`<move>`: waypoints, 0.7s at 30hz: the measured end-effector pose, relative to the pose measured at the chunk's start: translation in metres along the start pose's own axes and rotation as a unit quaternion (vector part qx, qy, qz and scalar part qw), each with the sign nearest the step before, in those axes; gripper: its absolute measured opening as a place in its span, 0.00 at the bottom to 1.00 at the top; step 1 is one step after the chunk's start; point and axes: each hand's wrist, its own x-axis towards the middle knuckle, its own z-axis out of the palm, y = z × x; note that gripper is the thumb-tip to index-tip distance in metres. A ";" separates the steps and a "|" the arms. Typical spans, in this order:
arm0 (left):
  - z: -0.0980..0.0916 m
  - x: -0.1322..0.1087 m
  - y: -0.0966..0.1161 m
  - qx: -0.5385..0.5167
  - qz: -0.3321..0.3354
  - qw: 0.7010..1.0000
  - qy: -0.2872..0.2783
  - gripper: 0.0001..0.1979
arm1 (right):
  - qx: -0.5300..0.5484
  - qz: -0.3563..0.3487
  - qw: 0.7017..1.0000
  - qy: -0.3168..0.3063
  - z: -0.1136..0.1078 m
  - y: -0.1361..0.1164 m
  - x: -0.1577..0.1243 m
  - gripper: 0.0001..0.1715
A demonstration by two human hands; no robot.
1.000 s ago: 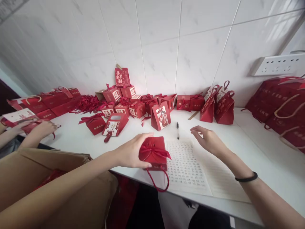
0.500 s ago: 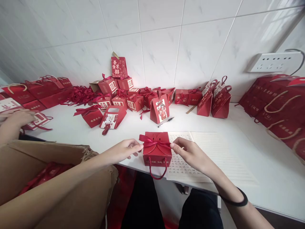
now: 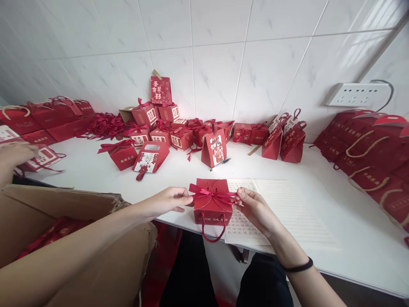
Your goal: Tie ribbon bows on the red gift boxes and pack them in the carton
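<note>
A red gift box (image 3: 212,215) with a twisted rope handle hanging at its front stands near the table's front edge. Across its folded top lies a red ribbon (image 3: 209,194) tied in a bow. At the box's left side, my left hand (image 3: 174,199) pinches the left end of the ribbon. On the right, my right hand (image 3: 252,204) has thumb and finger pressed on the ribbon's right end, over a sheet of handwritten paper (image 3: 281,204). A black band circles my right wrist.
Red boxes (image 3: 123,157) and a triangular box (image 3: 213,149) stand behind, with a pen (image 3: 225,161) beside it. Red bags (image 3: 364,153) fill the right side. A cardboard box (image 3: 79,256) is at lower left. Another person's hand (image 3: 19,153) touches a box at far left.
My right hand has moved slightly right and turned, drawing the ribbon's right end outward from the bow. My left hand stays beside the box. The view has shifted a little.
</note>
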 end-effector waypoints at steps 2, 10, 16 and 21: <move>-0.001 0.001 -0.001 0.000 -0.004 1.000 -0.003 0.21 | 0.019 0.000 0.999 0.042 0.000 -0.001 0.000 0.25; -0.008 0.002 -0.002 0.030 -0.021 0.999 -0.003 0.20 | -0.027 -0.052 0.991 0.123 -0.011 -0.003 0.003 0.25; -0.010 -0.004 0.012 0.170 0.049 0.978 0.113 0.15 | -0.232 -0.117 0.946 0.193 -0.003 -0.007 -0.010 0.25; 0.008 0.002 0.028 0.218 0.082 0.960 0.156 0.23 | -0.472 -0.088 0.872 0.096 0.024 -0.014 -0.026 0.33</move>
